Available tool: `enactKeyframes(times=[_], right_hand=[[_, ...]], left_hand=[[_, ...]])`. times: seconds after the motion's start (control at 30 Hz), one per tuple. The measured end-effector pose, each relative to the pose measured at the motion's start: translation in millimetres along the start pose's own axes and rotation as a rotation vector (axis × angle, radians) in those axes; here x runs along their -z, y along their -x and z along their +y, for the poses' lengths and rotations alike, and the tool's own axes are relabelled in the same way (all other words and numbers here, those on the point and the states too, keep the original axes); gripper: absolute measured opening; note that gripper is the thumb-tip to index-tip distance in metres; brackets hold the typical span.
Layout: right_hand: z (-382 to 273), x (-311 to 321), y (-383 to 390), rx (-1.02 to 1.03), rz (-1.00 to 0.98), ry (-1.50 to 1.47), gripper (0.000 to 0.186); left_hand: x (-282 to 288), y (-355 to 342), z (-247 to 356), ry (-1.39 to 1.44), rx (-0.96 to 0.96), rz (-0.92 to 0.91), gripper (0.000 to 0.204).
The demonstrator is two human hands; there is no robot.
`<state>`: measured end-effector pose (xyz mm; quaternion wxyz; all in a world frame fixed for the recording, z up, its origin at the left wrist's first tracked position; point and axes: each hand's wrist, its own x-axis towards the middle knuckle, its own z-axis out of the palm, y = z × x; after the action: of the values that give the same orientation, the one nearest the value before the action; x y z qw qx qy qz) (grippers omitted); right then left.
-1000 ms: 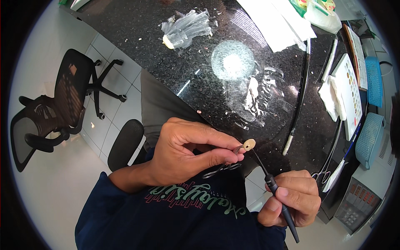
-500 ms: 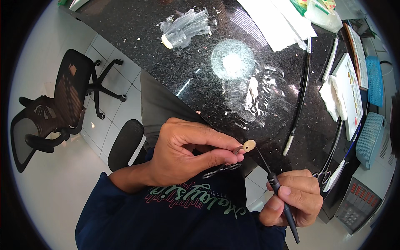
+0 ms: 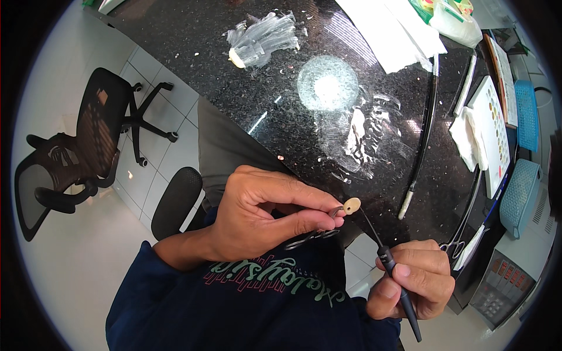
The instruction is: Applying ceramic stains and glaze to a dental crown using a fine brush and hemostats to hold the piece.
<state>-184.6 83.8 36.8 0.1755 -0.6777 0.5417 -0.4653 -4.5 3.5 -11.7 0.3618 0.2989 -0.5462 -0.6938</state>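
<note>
The left hand has fingers clamped on dark ring-handled metal forceps, bearing a small cream oval piece, already holed; the right hand's fingers grip a slim black thin-tipped tool just beside it. What remains, I cannot tell.

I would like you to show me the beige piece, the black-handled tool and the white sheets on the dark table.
Beige piece (image 3: pixel 354 205): head view, its face beside the dark spot.
Black-handled tool (image 3: pixel 386 260): head view, the handle near the thin shaft.
White sheets (image 3: pixel 391 35): head view, their flat upper surface.
</note>
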Motion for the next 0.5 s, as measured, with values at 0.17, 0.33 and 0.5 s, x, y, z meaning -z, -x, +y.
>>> enactKeyframes(times=[0.17, 0.33, 0.5], right_hand=[[-1.0, 1.4, -0.5, -0.005, -0.026, 0.006, 0.016], [0.2, 0.6, 0.1, 0.027, -0.015, -0.033, 0.016], [4.3, 0.8, 0.4, 0.062, -0.022, -0.061, 0.017]], left_hand=[[-0.1, -1.0, -0.1, 0.010, -0.008, 0.003, 0.011], [0.2, -1.5, 1.0, -0.016, -0.007, -0.017, 0.012], [0.3, -0.8, 1.1, -0.007, 0.004, -0.011, 0.012]])
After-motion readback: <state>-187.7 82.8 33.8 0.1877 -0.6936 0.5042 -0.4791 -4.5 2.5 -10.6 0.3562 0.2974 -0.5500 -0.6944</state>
